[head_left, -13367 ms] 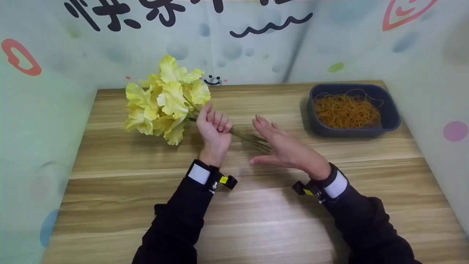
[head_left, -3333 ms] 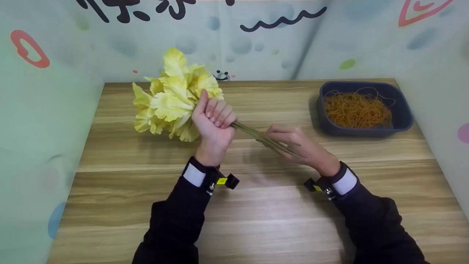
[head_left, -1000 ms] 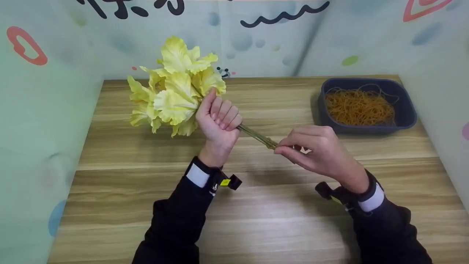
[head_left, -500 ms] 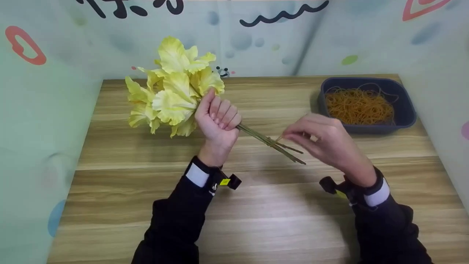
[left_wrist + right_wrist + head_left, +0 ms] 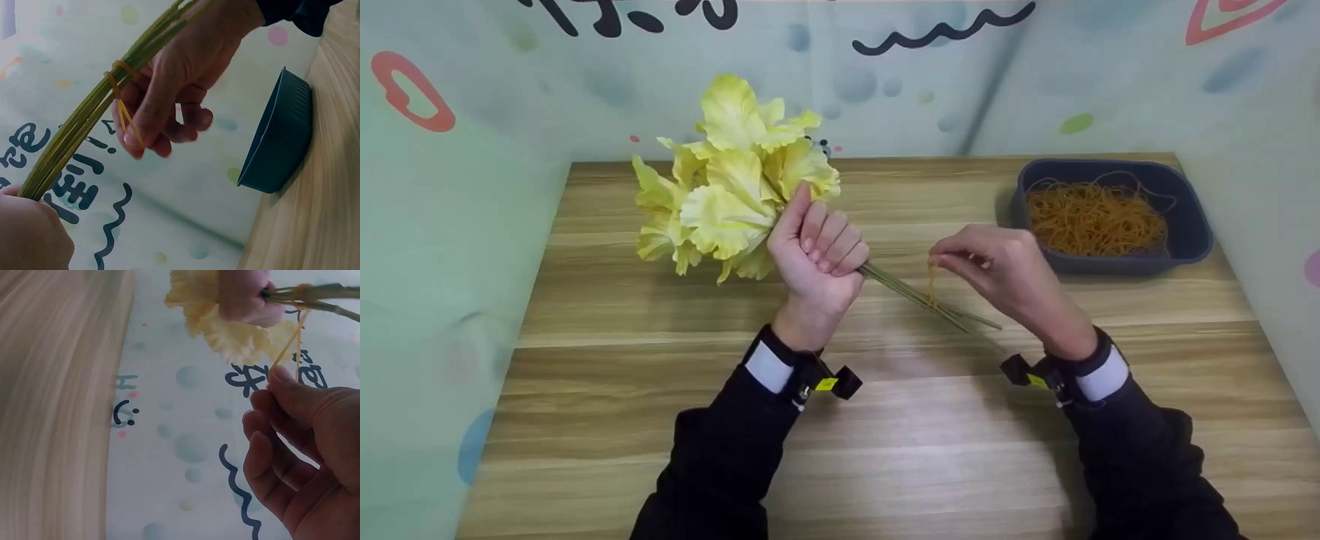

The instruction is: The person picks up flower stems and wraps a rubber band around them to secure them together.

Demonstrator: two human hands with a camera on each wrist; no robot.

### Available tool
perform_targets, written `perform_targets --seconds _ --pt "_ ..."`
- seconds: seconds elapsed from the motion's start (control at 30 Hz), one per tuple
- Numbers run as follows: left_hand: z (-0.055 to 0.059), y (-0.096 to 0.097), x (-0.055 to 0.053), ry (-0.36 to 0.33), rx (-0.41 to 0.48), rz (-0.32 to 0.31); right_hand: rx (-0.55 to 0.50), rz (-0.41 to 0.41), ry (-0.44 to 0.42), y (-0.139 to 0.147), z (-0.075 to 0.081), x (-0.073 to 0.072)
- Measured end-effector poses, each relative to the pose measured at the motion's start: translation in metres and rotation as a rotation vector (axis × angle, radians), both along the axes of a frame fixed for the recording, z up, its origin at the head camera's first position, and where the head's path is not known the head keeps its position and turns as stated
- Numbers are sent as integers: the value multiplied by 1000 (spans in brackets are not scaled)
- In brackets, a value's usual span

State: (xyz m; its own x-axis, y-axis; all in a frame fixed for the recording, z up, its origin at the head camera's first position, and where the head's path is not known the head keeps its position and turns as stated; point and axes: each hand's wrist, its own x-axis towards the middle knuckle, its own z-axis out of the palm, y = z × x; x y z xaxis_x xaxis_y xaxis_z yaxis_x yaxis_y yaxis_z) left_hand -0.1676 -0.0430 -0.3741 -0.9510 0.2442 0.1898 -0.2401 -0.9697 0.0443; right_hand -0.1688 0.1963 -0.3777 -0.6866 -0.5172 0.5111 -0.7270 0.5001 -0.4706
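A bunch of yellow artificial flowers point(image 5: 735, 180) is gripped round its stems by my left hand point(image 5: 819, 259), just below the blooms. The thin green stems point(image 5: 84, 112) run out past the fist toward the lower right in the head view. My right hand point(image 5: 997, 274) pinches a loop of an orange rubber band point(image 5: 128, 115) between thumb and forefinger and draws it taut. The band is wrapped round the stems a little above their ends, and the pulled loop forms a narrow V in both wrist views. The blooms point(image 5: 242, 332) show partly behind the left fist in the right wrist view.
A dark blue plastic tub point(image 5: 1110, 264) with a heap of orange rubber bands point(image 5: 1095, 221) stands at the back right of the wooden table point(image 5: 885, 450). A printed backdrop point(image 5: 885, 90) rises behind the table and along both sides.
Earlier the right hand was at the stem ends; it has since pulled a band loop away from the stems, lifting it up and slightly left. The flowers have shifted slightly right with the left hand.
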Motion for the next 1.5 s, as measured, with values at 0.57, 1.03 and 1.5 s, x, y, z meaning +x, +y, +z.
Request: perform_targets --seconds 0.57,1.03,1.5 --pt "10 -16 0 27 136 109 -96 330 -303 -42 -34 25" --pt "12 -36 -9 21 162 268 2 216 -284 -67 -42 61" --pt "5 -31 -12 16 51 362 -190 244 -201 -57 -17 70"
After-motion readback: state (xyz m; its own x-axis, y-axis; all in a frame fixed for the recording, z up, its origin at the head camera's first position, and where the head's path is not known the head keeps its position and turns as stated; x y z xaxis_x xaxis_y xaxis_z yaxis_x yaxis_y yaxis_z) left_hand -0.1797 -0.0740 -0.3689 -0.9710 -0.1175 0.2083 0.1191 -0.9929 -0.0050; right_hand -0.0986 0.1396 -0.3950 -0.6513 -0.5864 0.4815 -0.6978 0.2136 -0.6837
